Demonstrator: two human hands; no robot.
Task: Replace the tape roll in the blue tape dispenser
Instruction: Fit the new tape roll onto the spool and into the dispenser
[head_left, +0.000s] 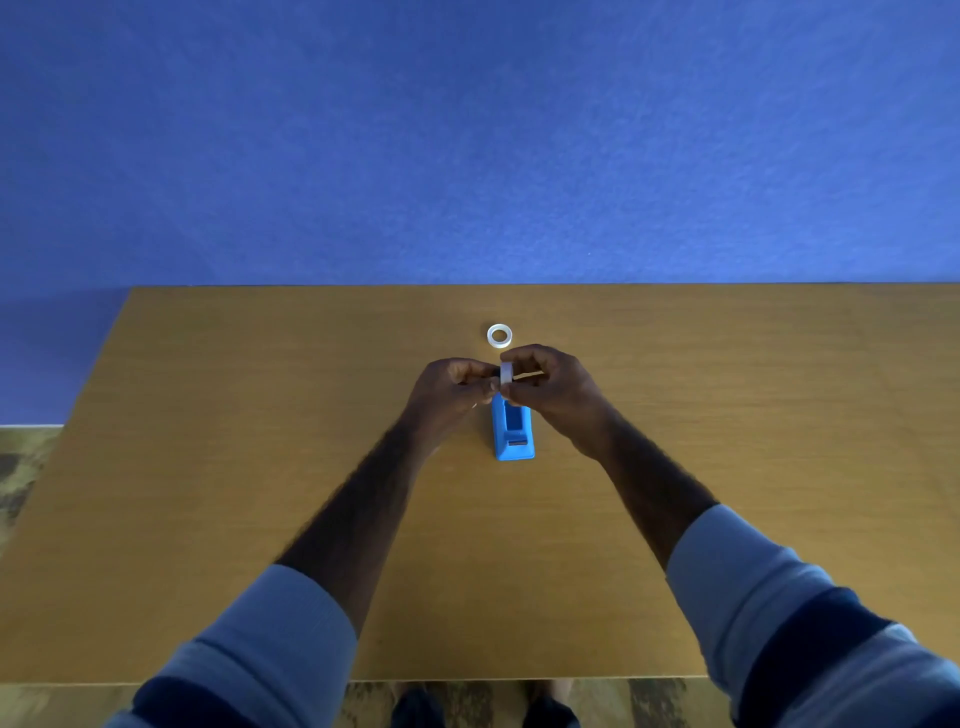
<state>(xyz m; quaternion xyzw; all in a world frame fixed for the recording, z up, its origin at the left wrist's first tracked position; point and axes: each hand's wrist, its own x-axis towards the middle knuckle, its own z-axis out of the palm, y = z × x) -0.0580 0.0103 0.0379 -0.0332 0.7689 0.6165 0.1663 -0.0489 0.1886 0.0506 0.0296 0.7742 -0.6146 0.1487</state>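
Fingers of both hands pinch white tape roll (506, 373) on edge above blue dispenser (513, 431).

wooden table (727, 415), blue wall (467, 130), patterned floor (21, 467)

dispenser (513, 428) on table (260, 467), spare roll (500, 335) behind it

Two tape rolls: one roll (506, 372) stands on edge, pinched between the fingers (522, 358) of both hands, and one flat roll (500, 335) lies just beyond the fingertips. One blue tape dispenser (513, 431) sits directly below the fingers. Two hands, one table (260, 467).
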